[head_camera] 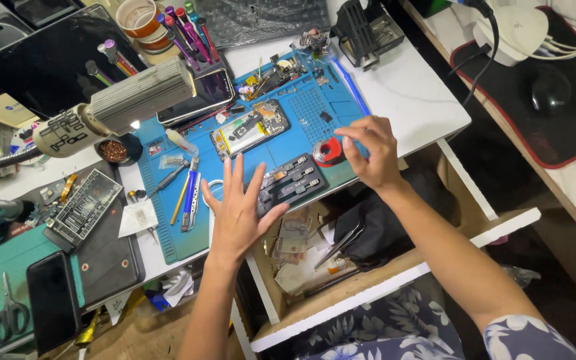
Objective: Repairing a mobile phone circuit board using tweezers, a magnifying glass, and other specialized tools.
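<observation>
1. My left hand [238, 212] hovers flat, fingers spread, empty, above the near edge of the blue mat [301, 110]; nothing is gripped, it just shades the black clamp [290, 181] beside it.
2. My right hand [371, 152] is pinched loosely, fingertips curled down just beside the red tape roll [329, 151]. Whether it touches the roll, I cannot tell.
3. The opened phone [249, 129] lies back-up in the middle of the mat, innards exposed, kept where light and tools reach it.
4. Screwdrivers [188, 190] lie together at the mat's left, handy.
5. The drawer [395, 280] below the worktop [421, 100] stands pulled out, with tweezers [341, 243] and papers in it.
</observation>
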